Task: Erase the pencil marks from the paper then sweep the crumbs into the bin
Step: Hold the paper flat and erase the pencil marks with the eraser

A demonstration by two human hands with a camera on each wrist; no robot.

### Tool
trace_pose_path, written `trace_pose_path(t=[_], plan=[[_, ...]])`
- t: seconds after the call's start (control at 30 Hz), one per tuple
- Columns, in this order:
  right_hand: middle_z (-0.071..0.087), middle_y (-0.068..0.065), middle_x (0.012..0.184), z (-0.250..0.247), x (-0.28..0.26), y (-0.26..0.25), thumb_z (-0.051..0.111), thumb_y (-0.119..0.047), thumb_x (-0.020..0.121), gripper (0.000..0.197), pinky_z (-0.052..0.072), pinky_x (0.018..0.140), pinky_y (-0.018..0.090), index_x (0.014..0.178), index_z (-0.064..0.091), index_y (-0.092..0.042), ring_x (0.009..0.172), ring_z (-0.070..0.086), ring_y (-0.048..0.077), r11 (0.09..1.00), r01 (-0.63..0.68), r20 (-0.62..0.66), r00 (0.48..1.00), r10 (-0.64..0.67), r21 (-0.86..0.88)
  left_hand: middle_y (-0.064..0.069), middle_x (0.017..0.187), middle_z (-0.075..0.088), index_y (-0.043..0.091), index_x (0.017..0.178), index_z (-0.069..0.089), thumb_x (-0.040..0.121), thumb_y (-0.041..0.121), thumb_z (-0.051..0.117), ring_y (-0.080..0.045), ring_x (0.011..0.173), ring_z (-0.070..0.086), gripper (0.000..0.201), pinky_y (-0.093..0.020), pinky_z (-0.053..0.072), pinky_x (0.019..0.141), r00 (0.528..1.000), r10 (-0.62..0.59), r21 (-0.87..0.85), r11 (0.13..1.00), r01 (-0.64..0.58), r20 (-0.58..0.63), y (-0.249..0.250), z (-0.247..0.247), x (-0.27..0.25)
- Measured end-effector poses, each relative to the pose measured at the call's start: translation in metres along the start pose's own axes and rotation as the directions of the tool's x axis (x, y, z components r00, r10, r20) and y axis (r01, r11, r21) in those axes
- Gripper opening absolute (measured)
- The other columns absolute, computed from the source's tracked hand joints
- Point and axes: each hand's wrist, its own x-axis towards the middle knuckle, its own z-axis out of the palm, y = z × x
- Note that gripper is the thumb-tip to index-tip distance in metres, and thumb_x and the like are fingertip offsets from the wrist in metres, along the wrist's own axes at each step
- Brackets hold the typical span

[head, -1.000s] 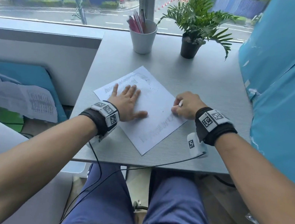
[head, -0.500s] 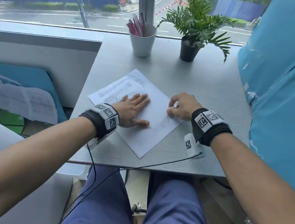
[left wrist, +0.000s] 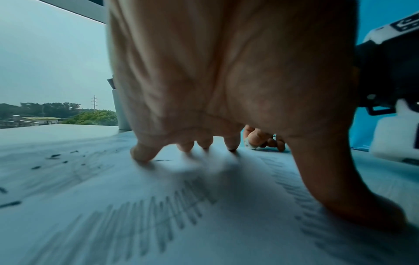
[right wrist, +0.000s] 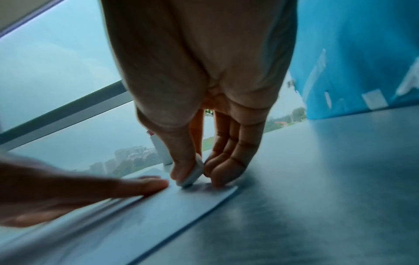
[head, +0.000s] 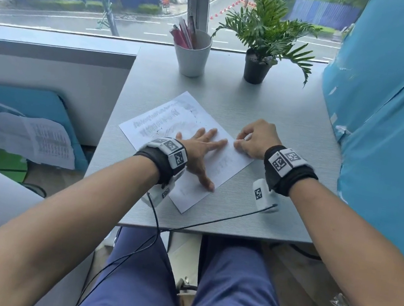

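Note:
A white sheet of paper with grey pencil scribbles lies turned at an angle on the grey table. My left hand presses flat on the sheet with fingers spread. In the left wrist view the pencil marks run beneath the palm and dark eraser crumbs lie to the left. My right hand pinches a small white eraser between thumb and fingers, its tip on the paper near the right edge, just beyond the left fingertips.
A white cup of pens and a potted plant stand at the table's far edge by the window. A blue covered surface rises along the right. Papers on a blue board lie down at the left. No bin shows.
The left hand has turned, its fingers now pointing right toward the right hand. The right hand with the eraser has stayed at the paper's right edge, shifting slightly along it.

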Motion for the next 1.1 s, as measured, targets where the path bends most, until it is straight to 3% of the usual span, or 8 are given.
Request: trace_pose_path(t=[0.13,0.27,0.4,0.47,0.6,0.8,0.97,1.1], plan=[[0.068,-0.003,0.077,0.010,-0.006,-0.008,0.080,-0.023,0.074,0.007,0.056,0.079,0.029,0.078,0.077,-0.018,0.082,0.066,0.016,0.987,0.135,0.008,0.991,-0.135,-0.086,0.011,0.162,-0.029,0.048,0.154,-0.011,0.054,0.067,0.087,-0.020,0.149,-0.027,0.141,-0.075,-0.004,0.111,0.999,-0.026,0.034,0.999,0.024,0.038,0.002,-0.004,0.005],[0.072,0.002,0.082,0.017,-0.010,-0.011,0.079,-0.026,0.074,0.010,0.054,0.076,0.029,0.079,0.077,-0.017,0.081,0.066,0.019,0.984,0.142,-0.028,0.989,-0.146,-0.111,0.011,0.161,-0.032,0.050,0.152,-0.014,0.051,0.069,0.087,-0.022,0.148,-0.030,0.144,-0.077,-0.005,0.109,0.998,-0.034,0.054,0.998,0.032,0.045,0.002,-0.004,0.007],[0.073,-0.002,0.075,0.027,-0.031,-0.021,0.081,-0.025,0.072,0.009,0.053,0.069,0.025,0.077,0.080,-0.018,0.071,0.064,0.012,0.957,0.278,0.172,0.950,-0.261,-0.085,0.011,0.159,-0.035,0.047,0.152,-0.016,0.051,0.069,0.086,-0.021,0.147,-0.032,0.146,-0.077,-0.005,0.109,0.998,-0.031,0.064,0.998,0.027,0.058,0.001,-0.004,0.006],[0.074,-0.002,0.076,0.014,-0.021,-0.018,0.080,-0.024,0.073,0.010,0.051,0.069,0.021,0.079,0.080,-0.017,0.071,0.065,0.009,0.964,0.251,0.176,0.956,-0.234,-0.083,0.011,0.160,-0.034,0.049,0.152,-0.014,0.049,0.069,0.087,-0.022,0.147,-0.031,0.146,-0.078,-0.004,0.108,0.998,-0.021,0.064,0.998,0.018,0.051,0.000,-0.005,0.006],[0.074,0.000,0.077,0.006,-0.007,-0.014,0.077,-0.024,0.073,0.012,0.055,0.072,0.025,0.079,0.079,-0.015,0.076,0.067,0.013,0.986,0.147,0.020,0.989,-0.146,-0.079,0.011,0.160,-0.032,0.052,0.151,-0.015,0.048,0.070,0.087,-0.023,0.148,-0.030,0.146,-0.079,-0.005,0.107,0.999,-0.022,0.064,0.998,0.019,0.044,-0.001,-0.004,0.007],[0.074,-0.003,0.076,0.027,-0.042,-0.025,0.078,-0.023,0.076,0.010,0.056,0.076,0.028,0.078,0.079,-0.014,0.073,0.067,0.010,0.957,0.285,0.227,0.937,-0.267,-0.051,0.010,0.158,-0.037,0.050,0.150,-0.020,0.047,0.071,0.086,-0.023,0.147,-0.031,0.149,-0.079,-0.003,0.108,0.998,-0.030,0.086,0.996,0.025,0.060,0.000,-0.004,0.007],[0.072,-0.005,0.072,0.005,-0.002,-0.007,0.081,-0.027,0.069,0.011,0.054,0.073,0.022,0.074,0.078,-0.018,0.074,0.067,0.009,0.996,0.079,-0.007,0.997,-0.079,-0.030,0.012,0.161,-0.031,0.053,0.151,-0.014,0.046,0.071,0.087,-0.023,0.148,-0.029,0.147,-0.079,-0.003,0.107,0.999,-0.021,0.071,0.997,0.018,0.042,-0.001,-0.002,0.007],[0.072,-0.005,0.080,0.028,-0.042,-0.022,0.081,-0.025,0.071,0.010,0.055,0.073,0.024,0.078,0.079,-0.018,0.075,0.066,0.009,0.968,0.244,0.154,0.960,-0.232,-0.062,0.010,0.159,-0.035,0.049,0.151,-0.018,0.048,0.072,0.086,-0.023,0.147,-0.030,0.148,-0.079,-0.002,0.109,0.999,-0.026,0.088,0.996,0.022,0.047,-0.001,-0.002,0.007]])
